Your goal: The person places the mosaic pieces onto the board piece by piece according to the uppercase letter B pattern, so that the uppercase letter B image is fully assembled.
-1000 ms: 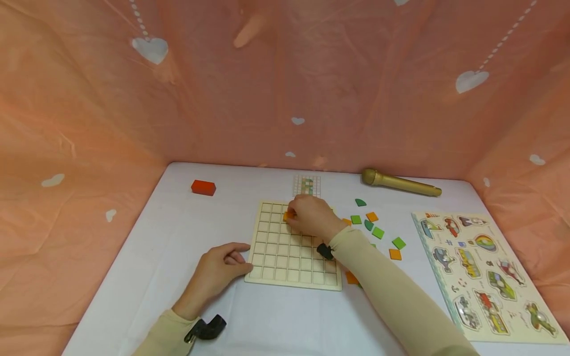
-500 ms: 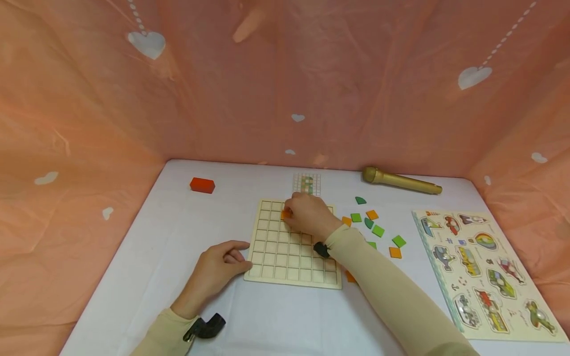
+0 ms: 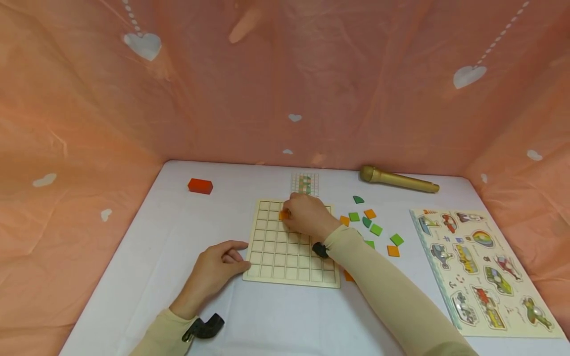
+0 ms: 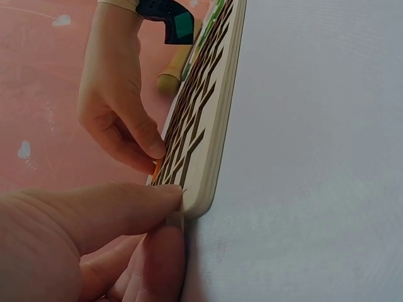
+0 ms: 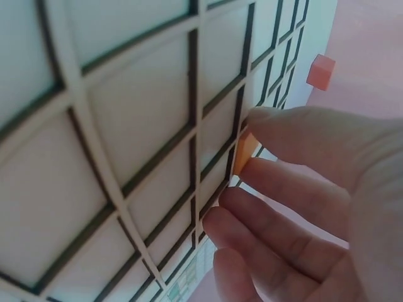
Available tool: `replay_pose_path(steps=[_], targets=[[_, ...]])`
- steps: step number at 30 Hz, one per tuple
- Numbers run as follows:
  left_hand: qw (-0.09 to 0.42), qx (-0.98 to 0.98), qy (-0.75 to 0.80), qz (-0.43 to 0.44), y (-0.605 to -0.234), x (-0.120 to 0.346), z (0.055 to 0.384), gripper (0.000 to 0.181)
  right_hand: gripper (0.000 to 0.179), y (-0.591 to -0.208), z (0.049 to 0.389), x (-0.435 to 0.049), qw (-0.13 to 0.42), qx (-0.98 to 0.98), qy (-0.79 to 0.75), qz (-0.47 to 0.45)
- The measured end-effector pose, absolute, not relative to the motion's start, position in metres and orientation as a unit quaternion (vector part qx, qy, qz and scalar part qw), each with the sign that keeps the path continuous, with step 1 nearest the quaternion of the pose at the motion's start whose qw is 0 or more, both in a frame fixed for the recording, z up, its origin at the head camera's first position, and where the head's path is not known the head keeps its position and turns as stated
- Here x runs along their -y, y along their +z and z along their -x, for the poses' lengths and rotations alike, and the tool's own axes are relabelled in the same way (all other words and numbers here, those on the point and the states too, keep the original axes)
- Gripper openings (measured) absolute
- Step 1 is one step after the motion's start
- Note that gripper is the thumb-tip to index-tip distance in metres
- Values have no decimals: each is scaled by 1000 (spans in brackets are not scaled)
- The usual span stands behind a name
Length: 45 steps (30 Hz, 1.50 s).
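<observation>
A pale wooden grid board (image 3: 279, 259) lies on the white table in the head view. My right hand (image 3: 308, 215) pinches an orange square tile (image 3: 282, 215) between thumb and index finger, over the board's upper part. Seen from the right wrist, this tile (image 5: 246, 153) stands tilted against a grid cell. At the board's left edge is my left hand (image 3: 213, 269). From the left wrist, its thumb (image 4: 141, 200) presses on the board's corner with a finger under it, the other fingers curled. The right forearm hides part of the board's right side.
Right of the board lie several loose tiles: green squares (image 3: 376, 230), orange squares (image 3: 393, 251) and dark green quarter-rounds (image 3: 358, 199). A small pattern card (image 3: 305, 184) is behind the board. A red block (image 3: 200, 186), a gold microphone (image 3: 398, 180) and a vehicle puzzle board (image 3: 481, 316) stand farther out.
The right hand has shifted slightly left with the orange tile, within the same upper area of the board. The left hand keeps its place at the edge. The head view moves a little.
</observation>
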<state>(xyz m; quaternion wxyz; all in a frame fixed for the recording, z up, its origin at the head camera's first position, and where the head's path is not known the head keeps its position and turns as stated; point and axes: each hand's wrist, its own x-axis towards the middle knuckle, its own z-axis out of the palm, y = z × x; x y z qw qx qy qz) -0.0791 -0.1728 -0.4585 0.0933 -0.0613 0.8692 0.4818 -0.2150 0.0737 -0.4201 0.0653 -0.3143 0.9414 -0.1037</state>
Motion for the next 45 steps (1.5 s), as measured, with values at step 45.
replay_pose_path(steps=[45], targets=[[108, -873, 470, 66, -458, 188, 79, 48, 35, -420, 172, -270, 108, -961, -247, 62]])
